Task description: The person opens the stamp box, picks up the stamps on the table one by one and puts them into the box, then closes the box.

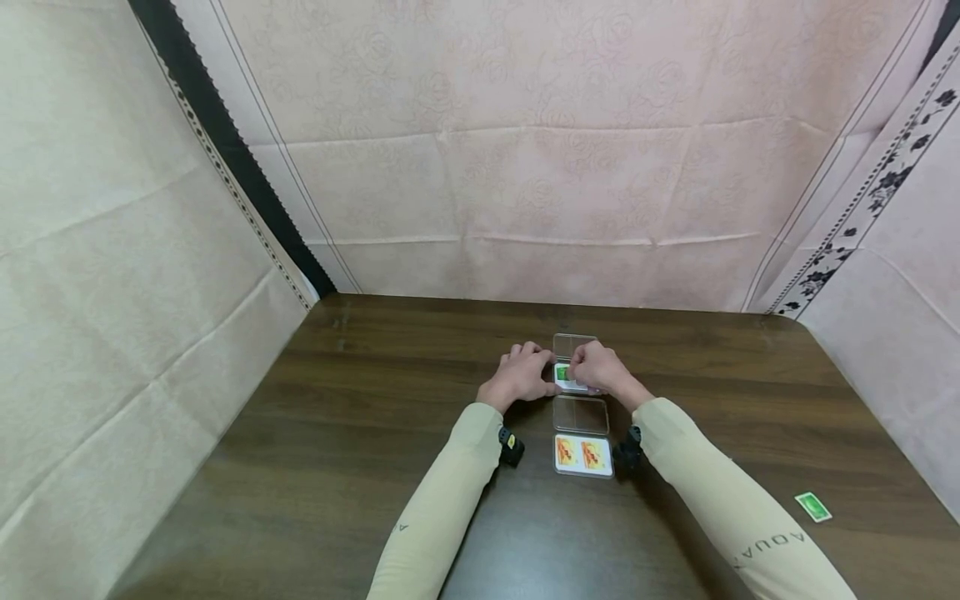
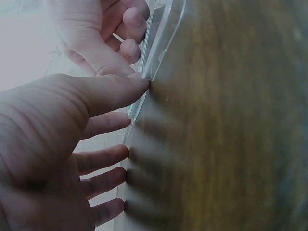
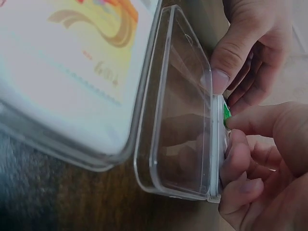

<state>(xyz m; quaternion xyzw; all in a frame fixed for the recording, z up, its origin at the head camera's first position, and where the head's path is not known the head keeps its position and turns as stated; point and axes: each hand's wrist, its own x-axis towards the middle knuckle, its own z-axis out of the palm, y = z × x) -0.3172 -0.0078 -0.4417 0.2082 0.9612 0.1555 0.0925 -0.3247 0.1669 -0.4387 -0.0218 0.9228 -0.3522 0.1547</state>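
Observation:
Two clear plastic cases with hinged lids lie opened on the table, one behind the other. In the farther case (image 1: 570, 387), a small green card (image 1: 562, 373) shows over the white insert. My right hand (image 1: 597, 367) is over this case, its fingers curled and fingertips pinching at the green card (image 3: 227, 114). My left hand (image 1: 520, 373) lies at the case's left side, thumb on its near corner and the other fingers spread and fairly straight. The nearer case (image 1: 585, 472) holds two orange picture cards (image 1: 580, 453) on white; its clear lid (image 1: 581, 415) lies between the two cases.
A loose green card (image 1: 813, 507) with a white border lies at the right on the brown wooden table (image 1: 315, 467). Pale cloth (image 1: 525, 183) hangs behind the table and at both sides. Each wrist carries a small black camera (image 1: 512, 447).

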